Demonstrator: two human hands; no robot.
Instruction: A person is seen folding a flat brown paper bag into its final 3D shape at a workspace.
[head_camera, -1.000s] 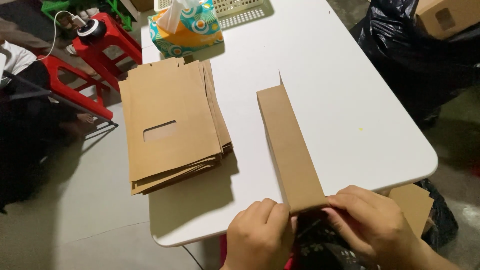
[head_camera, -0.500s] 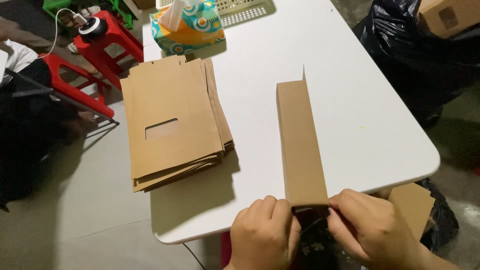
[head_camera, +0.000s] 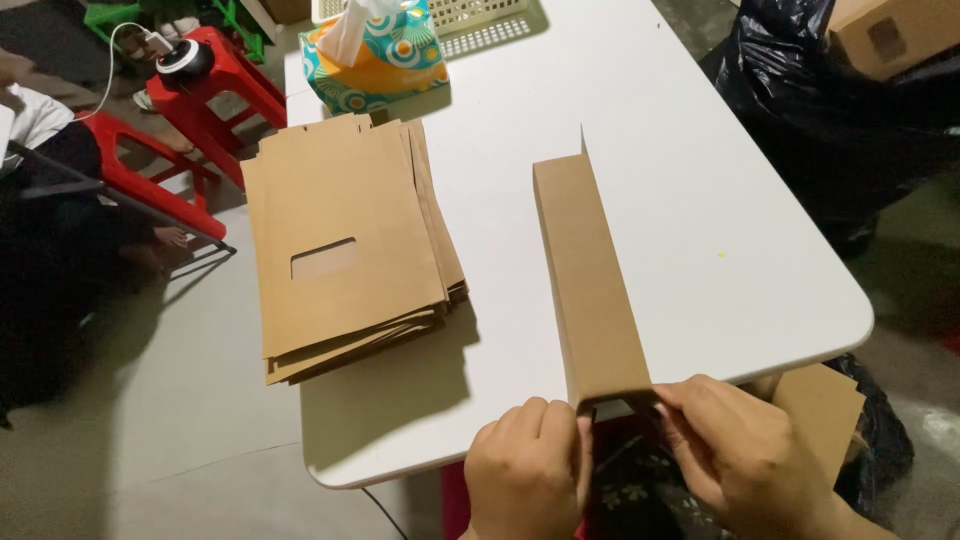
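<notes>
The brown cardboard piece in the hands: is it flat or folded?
Folded: the cardboard piece has one panel standing upright along its right edge, unlike the flat stack.

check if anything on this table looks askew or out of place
The stack of flat brown paper bags is fanned rather than squared, and its lower left corner juts past the white table edge. The folded brown paper piece, gripped by both hands, also hangs over the near edge. Nothing looks spilled or damaged.

Folded brown paper bag (head_camera: 590, 280) lies lengthwise on table.
</notes>
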